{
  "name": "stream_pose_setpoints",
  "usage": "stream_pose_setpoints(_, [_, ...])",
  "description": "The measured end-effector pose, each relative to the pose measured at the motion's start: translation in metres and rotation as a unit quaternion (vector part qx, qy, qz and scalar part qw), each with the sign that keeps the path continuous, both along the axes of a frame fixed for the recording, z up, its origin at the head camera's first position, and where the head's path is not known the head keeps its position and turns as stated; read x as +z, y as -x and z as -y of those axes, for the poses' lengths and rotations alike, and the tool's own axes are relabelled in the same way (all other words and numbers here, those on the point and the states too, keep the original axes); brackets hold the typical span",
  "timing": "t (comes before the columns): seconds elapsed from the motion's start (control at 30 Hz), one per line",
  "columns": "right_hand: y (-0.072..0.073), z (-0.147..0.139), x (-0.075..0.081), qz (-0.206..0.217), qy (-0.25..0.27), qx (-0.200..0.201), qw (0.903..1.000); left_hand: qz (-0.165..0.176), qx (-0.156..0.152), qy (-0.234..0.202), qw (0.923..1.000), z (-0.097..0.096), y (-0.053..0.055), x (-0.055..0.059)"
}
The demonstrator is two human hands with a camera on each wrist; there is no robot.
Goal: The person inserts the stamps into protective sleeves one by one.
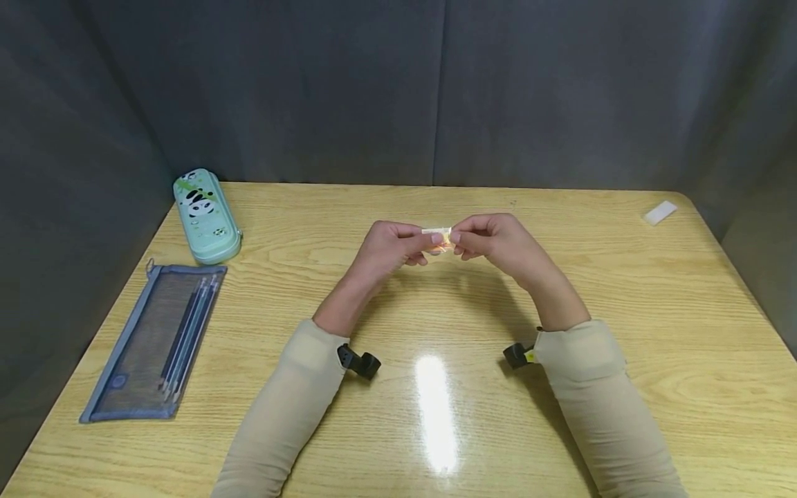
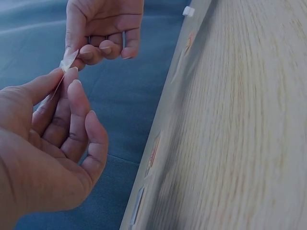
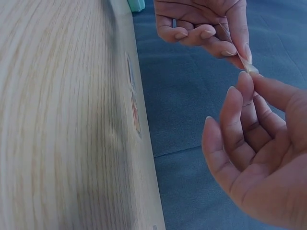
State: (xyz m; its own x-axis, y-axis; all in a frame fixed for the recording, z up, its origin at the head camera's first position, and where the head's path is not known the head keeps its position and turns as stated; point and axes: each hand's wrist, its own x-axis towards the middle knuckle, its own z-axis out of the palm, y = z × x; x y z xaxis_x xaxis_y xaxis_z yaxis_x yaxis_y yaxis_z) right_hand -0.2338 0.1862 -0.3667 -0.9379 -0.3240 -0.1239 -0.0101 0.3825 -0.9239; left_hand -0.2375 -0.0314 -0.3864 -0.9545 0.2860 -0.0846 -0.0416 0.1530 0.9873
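Above the middle of the table, both hands hold one small, thin, shiny packet (image 1: 445, 239) with white and orange on it. My left hand (image 1: 395, 243) pinches its left part between thumb and fingers. At the other end, the thumb and index finger of my right hand (image 1: 498, 242) pinch a corner. In the left wrist view the packet (image 2: 68, 61) appears nearly edge-on, pale and partly see-through, with the two sets of fingertips almost meeting. The other fingers of the right hand (image 3: 259, 139) are loosely bent. Fingers hide much of the packet.
On the left lies a mint-green panda pencil case (image 1: 208, 221). Nearer me is a blue mesh zip pouch (image 1: 143, 346) with several pencils (image 1: 189, 339) inside. A small white block (image 1: 660, 212) lies at the far right corner. Dark curtains (image 1: 398, 90) border the wooden table (image 1: 685, 332).
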Motion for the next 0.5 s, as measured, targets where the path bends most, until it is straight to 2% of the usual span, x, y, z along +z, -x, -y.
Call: stream_pose_setpoints(0.5, [0.0001, 0.0009, 0.0006, 0.013, -0.018, -0.014, 0.9997, 0.011, 0.008, 0.002, 0.9999, -0.0033, -0.0017, -0.0004])
